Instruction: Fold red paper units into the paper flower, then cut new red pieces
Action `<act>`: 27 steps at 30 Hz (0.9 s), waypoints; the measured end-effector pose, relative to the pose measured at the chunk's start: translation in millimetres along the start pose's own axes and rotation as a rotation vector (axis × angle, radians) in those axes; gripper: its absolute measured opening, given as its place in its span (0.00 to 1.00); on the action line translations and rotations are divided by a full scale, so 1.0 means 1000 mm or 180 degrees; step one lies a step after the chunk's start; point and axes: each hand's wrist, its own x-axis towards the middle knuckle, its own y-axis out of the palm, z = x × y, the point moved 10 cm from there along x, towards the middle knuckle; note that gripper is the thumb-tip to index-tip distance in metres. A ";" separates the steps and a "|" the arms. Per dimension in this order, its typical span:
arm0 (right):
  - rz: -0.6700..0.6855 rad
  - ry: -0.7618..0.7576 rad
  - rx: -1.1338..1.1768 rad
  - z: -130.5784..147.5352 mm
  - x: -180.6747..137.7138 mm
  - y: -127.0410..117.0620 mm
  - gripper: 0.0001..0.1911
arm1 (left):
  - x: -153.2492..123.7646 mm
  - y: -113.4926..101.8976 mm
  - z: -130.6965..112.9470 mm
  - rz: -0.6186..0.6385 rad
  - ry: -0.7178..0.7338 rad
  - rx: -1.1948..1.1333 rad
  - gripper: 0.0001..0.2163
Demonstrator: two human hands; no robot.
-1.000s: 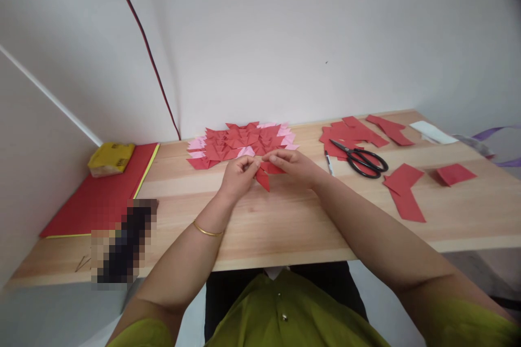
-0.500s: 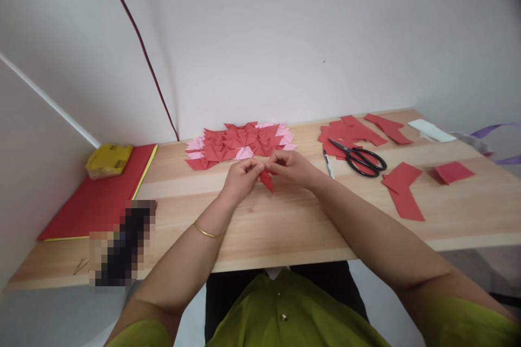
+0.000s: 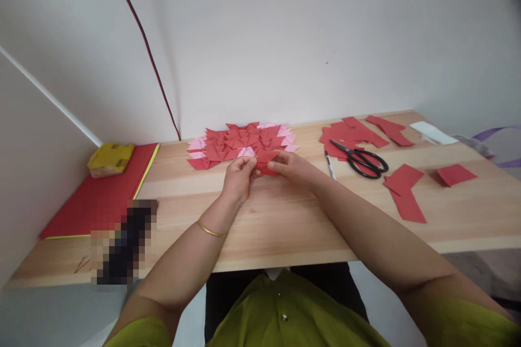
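Note:
A small folded red paper piece (image 3: 267, 163) is pinched between both of my hands over the wooden table (image 3: 285, 217). My left hand (image 3: 239, 176) grips its left side with closed fingers. My right hand (image 3: 293, 165) holds its right side, fingers curled. Just behind them lies a pile of folded red and pink paper triangles (image 3: 241, 143) near the wall.
Black scissors (image 3: 360, 159) lie on cut red paper pieces (image 3: 352, 133) at the right, a pen (image 3: 330, 164) beside them. More red pieces (image 3: 405, 190) lie further right. A red sheet stack (image 3: 101, 192) with a yellow packet (image 3: 110, 158) sits at the left. A blurred dark object (image 3: 124, 244) stands near the front edge.
The red piece hung point-down between my fingers; now it is turned flatter and held closer to the pile, with both hands shifted slightly towards the wall.

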 end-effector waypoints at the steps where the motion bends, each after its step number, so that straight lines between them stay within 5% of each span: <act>1: 0.0103 -0.0008 0.0030 0.000 0.000 0.004 0.18 | 0.000 0.000 0.003 -0.0018 -0.0075 -0.0171 0.13; 10: -0.0743 -0.0080 0.0216 -0.013 0.003 -0.029 0.18 | -0.010 0.019 0.011 0.0466 -0.0375 -0.0090 0.15; 27: -0.0276 -0.0531 -0.0284 0.013 0.000 -0.013 0.14 | -0.011 0.024 0.016 0.0710 -0.0419 0.0234 0.10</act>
